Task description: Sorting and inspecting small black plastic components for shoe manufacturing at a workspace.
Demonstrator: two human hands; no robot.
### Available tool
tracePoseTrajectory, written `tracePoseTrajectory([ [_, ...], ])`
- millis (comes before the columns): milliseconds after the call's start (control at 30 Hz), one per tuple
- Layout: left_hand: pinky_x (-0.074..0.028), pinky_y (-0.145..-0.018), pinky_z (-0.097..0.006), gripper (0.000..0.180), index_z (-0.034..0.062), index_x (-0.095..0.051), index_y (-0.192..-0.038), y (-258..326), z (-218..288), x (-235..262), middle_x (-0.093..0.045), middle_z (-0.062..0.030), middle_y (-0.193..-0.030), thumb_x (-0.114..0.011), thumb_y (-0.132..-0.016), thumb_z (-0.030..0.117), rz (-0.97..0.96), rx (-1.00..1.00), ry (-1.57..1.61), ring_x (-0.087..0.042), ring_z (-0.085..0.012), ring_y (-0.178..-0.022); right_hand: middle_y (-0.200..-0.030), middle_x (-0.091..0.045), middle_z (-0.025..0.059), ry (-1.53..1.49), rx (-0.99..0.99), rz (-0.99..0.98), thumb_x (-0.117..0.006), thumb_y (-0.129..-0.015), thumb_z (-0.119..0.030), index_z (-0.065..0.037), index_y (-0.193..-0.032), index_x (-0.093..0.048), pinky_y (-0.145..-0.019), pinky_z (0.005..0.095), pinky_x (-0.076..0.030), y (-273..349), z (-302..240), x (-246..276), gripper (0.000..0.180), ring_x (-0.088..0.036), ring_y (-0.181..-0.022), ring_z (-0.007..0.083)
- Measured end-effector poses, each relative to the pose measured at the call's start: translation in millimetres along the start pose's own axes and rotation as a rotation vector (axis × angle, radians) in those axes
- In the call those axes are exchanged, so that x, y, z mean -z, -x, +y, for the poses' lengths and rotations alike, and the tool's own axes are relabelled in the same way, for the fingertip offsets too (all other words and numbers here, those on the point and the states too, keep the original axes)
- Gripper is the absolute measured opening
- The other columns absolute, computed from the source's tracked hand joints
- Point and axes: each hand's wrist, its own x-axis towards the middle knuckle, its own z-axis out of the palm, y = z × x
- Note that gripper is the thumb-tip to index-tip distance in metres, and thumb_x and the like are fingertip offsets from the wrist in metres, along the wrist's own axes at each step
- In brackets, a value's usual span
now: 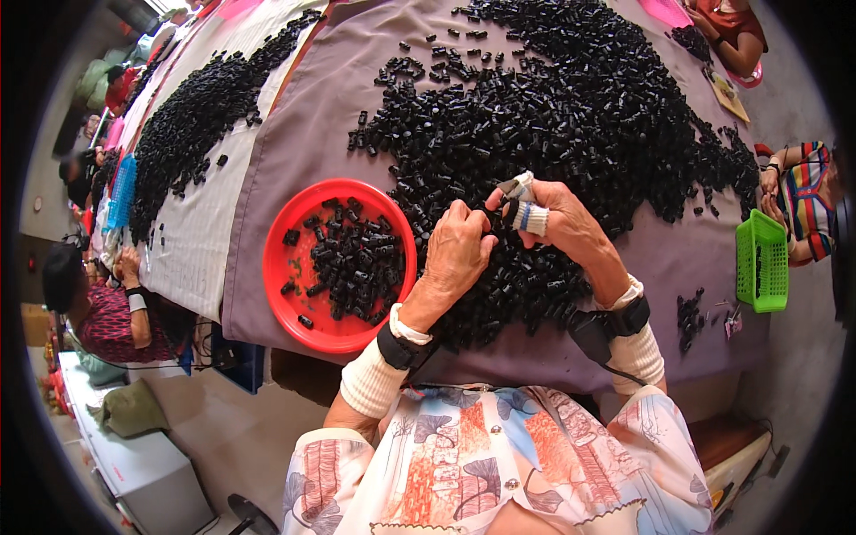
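Over the near edge of a big pile of small black cylindrical parts (544, 116), my two hands meet. My left hand (456, 254) is closed, its thumb and fingers pinched on one small black part, mostly hidden by the fingers. Close beside it on the right, my right hand (563, 218) is closed too, with white and striped wraps on its fingers. A small greyish flat piece shows near its fingertips; what it grips is too small to make out. Left of my left hand, a red round basin (278, 267) holds a loose heap of the same black parts.
A mauve cloth (294, 134) covers the table. At the right edge stands a green plastic basket (774, 267), near a small cluster of black parts (689, 323). Another black heap (192, 125) lies on the left table. Other people sit along the left and right sides.
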Motion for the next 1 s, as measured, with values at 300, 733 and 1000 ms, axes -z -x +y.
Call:
tracePoseTrajectory([
  [300,-0.047,-0.072,-0.021,0.022,0.0009,-0.058,-0.096,-2,5,39,-0.059,-0.0026,-0.089,-0.062,-0.075,-0.003,0.059,0.323,0.844,-0.057,-0.0082,-0.078,-0.063,-0.056,0.0001,-0.133,-0.034,0.119,-0.054,-0.080,-0.011,-0.002,-0.094,-0.060,-0.041,0.0184,-0.036,-5,-3,-6,0.017,-0.046,-0.047,0.0036],
  [733,-0.048,-0.074,-0.020,0.027,-0.0003,-0.059,-0.101,12,22,73,-0.062,-0.0034,-0.090,-0.062,-0.075,-0.007,0.209,0.299,0.979,-0.058,-0.0077,-0.081,-0.069,-0.058,-0.0006,-0.112,0.070,0.042,-0.061,-0.077,-0.012,-0.003,-0.101,-0.059,-0.042,0.0181,-0.039,-8,-18,-39,0.025,-0.047,-0.049,0.0028],
  [1000,-0.049,-0.072,-0.021,0.023,0.0010,-0.063,-0.096,12,20,81,-0.060,-0.0035,-0.092,-0.062,-0.074,-0.008,0.286,0.108,0.836,-0.058,-0.0081,-0.082,-0.067,-0.056,-0.0018,-0.147,0.122,0.059,-0.061,-0.079,-0.012,-0.004,-0.097,-0.061,-0.041,0.0177,-0.038,-14,-27,-45,0.020,-0.047,-0.049,0.0020],
])
